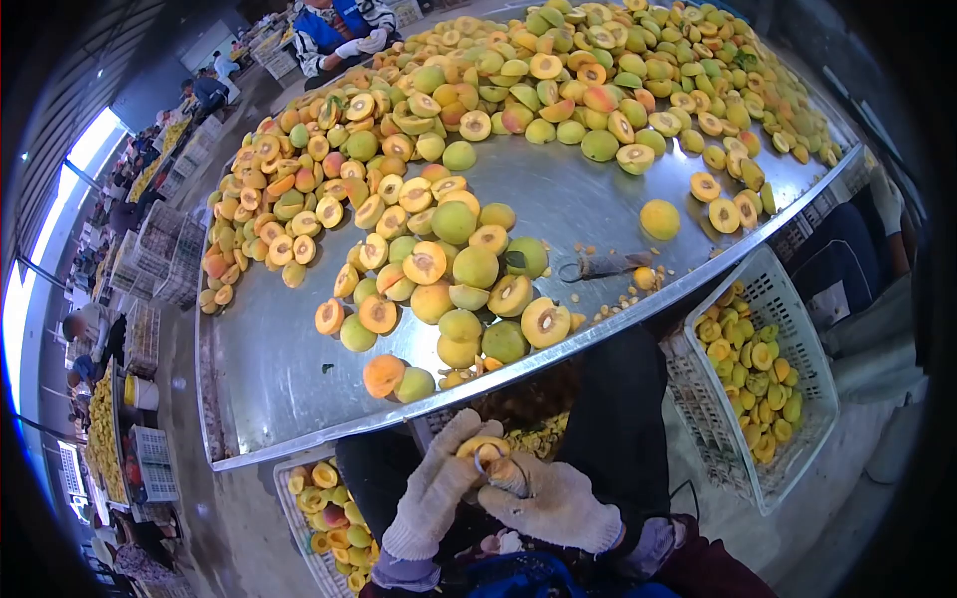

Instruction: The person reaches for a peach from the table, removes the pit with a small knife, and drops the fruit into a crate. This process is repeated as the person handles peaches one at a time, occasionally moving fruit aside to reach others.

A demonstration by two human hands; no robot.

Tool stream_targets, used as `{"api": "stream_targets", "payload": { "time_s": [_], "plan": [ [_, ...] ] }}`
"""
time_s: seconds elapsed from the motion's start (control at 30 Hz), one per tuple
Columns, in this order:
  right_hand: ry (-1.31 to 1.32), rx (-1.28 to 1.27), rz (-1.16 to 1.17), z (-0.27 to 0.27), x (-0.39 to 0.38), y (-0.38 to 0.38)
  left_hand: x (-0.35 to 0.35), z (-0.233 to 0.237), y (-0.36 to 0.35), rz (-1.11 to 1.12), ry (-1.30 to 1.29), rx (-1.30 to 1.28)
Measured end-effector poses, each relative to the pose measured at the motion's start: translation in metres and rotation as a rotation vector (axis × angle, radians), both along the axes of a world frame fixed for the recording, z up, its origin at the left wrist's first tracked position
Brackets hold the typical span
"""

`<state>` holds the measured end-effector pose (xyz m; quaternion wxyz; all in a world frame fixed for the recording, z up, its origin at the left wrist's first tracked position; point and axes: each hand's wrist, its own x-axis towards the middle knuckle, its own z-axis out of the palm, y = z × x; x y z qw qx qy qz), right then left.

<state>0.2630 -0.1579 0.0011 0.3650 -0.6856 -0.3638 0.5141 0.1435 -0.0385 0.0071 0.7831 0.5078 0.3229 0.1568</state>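
1. Steel sheet forms the table in the head view. Its near rim runs just above the person's two gloved hands.
2. The left hand, in a white knit glove, clasps a peach half, with the fingers curled up around it. The fruit sits below the table's rim, over the person's dark lap.
3. The right hand, gloved the same way, is clenched on a looped tool. The tool's metal ring lies against the peach half.
4. On the table, a heap of peaches, whole and halved, lies close to the near rim. A far larger spread covers the back of the table.
5. A spare tool with a wrapped handle lies on bare metal just right of that heap, with small yellow scraps scattered near it.
6. A white crate at the person's right holds peach halves. A second crate at the left also holds fruit.
7. Another person in blue works at the table's far end. A third person's gloved hand shows at the right edge.
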Motion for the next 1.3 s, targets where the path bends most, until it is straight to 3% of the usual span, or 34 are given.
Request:
{"api": "stream_targets", "payload": {
  "time_s": [0.03,0.1,0.23,0.3,0.33,0.47,0.57,0.63,0.77,0.87,0.93,1.07,1.13,1.3],
  "plan": [
    [0.078,-0.027,-0.045,0.000,0.002,0.000,-0.002,0.000,0.003,-0.001,0.000,-0.001],
    [0.084,-0.073,-0.054,0.006,0.005,0.000,-0.011,-0.004,0.013,-0.268,0.320,0.492],
    [0.128,-0.075,-0.108,0.004,0.003,-0.001,-0.017,-0.017,0.015,-0.266,0.364,0.281],
    [0.087,-0.076,-0.072,0.007,0.004,-0.003,-0.016,-0.017,0.011,0.114,-0.103,-0.299],
    [0.045,-0.076,-0.036,0.009,0.005,-0.002,-0.012,-0.012,0.010,0.204,-0.103,-0.324],
    [0.159,-0.171,0.071,0.029,0.009,0.004,-0.011,-0.013,0.009,0.210,-0.278,-0.293],
    [0.033,-0.126,0.106,0.007,-0.003,-0.003,-0.006,-0.019,0.004,0.256,-0.311,-0.298],
    [-0.584,0.553,0.121,-0.023,-0.014,-0.017,-0.004,-0.019,-0.001,0.259,-0.316,-0.274],
    [-0.555,0.571,0.093,-0.033,-0.021,-0.017,0.006,-0.010,-0.013,0.308,-0.190,-0.078],
    [-0.582,0.541,0.078,-0.022,-0.018,-0.016,0.002,-0.011,-0.015,0.236,-0.238,-0.049],
    [-0.369,0.148,0.178,-0.013,-0.018,-0.009,0.003,-0.005,-0.021,0.248,-0.153,0.025],
    [-0.168,0.194,-0.046,-0.010,-0.022,-0.009,-0.007,-0.015,-0.028,0.297,-0.061,0.080],
    [-0.472,0.587,-0.031,-0.024,-0.027,-0.014,0.001,-0.005,-0.026,0.254,-0.090,0.119],
    [-0.234,0.423,-0.032,-0.014,-0.024,-0.014,0.000,0.001,-0.019,0.135,-0.088,0.117]
  ]
}}
